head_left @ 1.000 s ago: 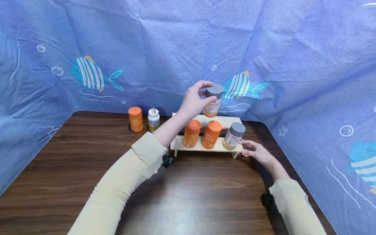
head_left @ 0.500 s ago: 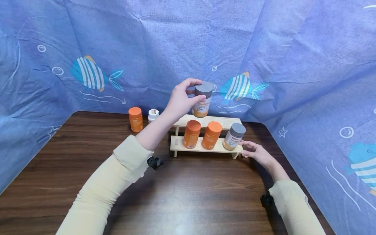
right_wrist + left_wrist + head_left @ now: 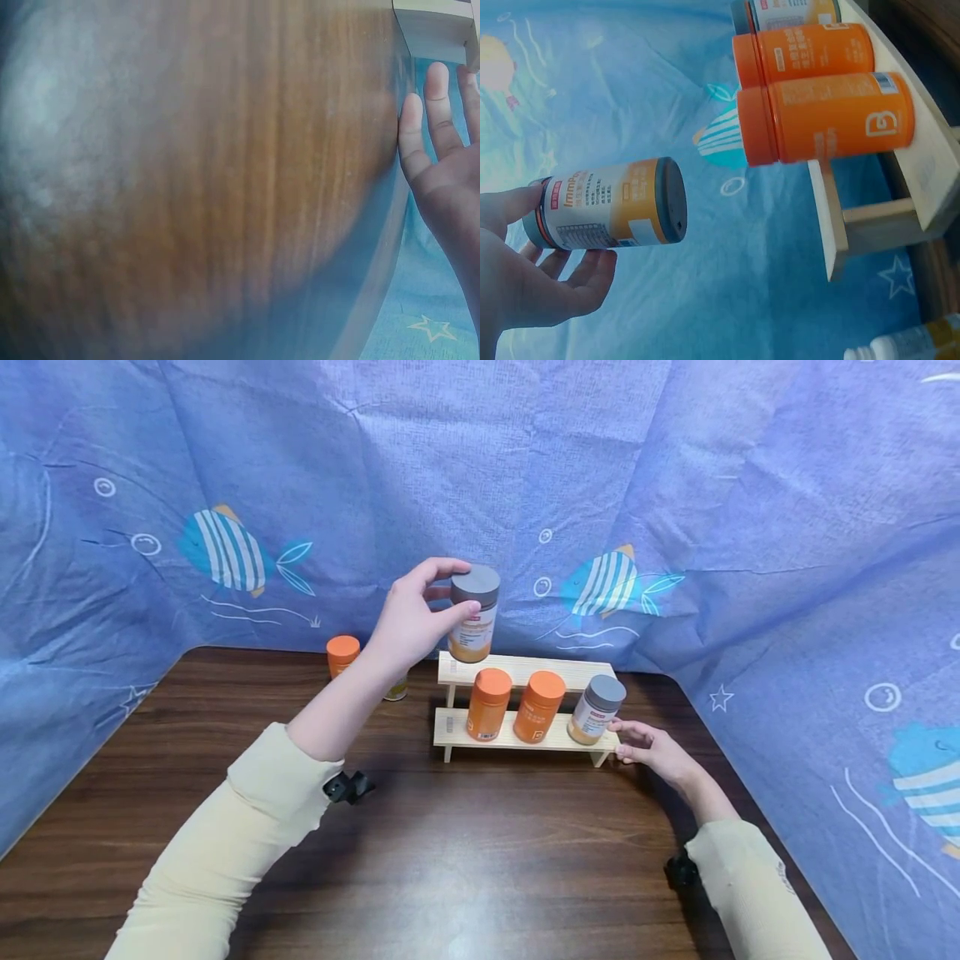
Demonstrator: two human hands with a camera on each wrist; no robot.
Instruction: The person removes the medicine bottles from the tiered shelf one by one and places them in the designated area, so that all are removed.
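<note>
My left hand (image 3: 420, 614) holds a grey-lidded supplement bottle (image 3: 474, 631) by its lid, in the air above the left end of the wooden rack (image 3: 450, 727). In the left wrist view, that bottle (image 3: 607, 206) lies across the picture, thumb on one side and fingers on the other. My right hand (image 3: 660, 753) grips the right end of the rack's lower step between thumb and index finger. In the right wrist view, the other fingers (image 3: 437, 112) extend near the rack. Two orange bottles (image 3: 489, 706) (image 3: 540, 706) and another grey-lidded bottle (image 3: 596, 710) stand on the lower step.
At the back left of the dark wooden table (image 3: 465, 843) stand an orange bottle (image 3: 342, 653) and a small white bottle (image 3: 911, 345), both partly hidden by my left arm in the head view. A blue fish-patterned cloth (image 3: 420, 468) hangs behind and beside the table.
My left hand has moved left with the grey-lidded bottle, from over the upper step's right part to its left end. My right hand has stayed at the rack's end.
</note>
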